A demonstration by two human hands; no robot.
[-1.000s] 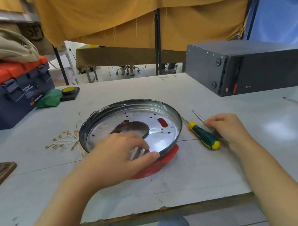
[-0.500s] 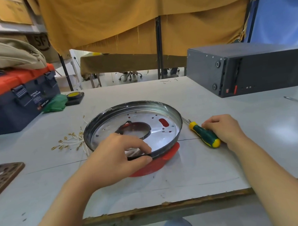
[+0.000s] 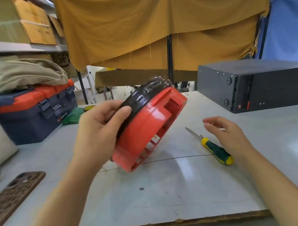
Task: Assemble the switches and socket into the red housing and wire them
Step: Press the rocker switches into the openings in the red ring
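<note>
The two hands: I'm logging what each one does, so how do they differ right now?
The left hand grips the red housing by its dark rim, tilted up off the table; the right hand holds nothing. The left hand's fingers are curled; the right hand's are loosely spread beside the screwdriver. Both are bare.

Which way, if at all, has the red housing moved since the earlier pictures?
Yes. The red housing has been lifted off the table and tilted on edge, gripped by the left hand.
</note>
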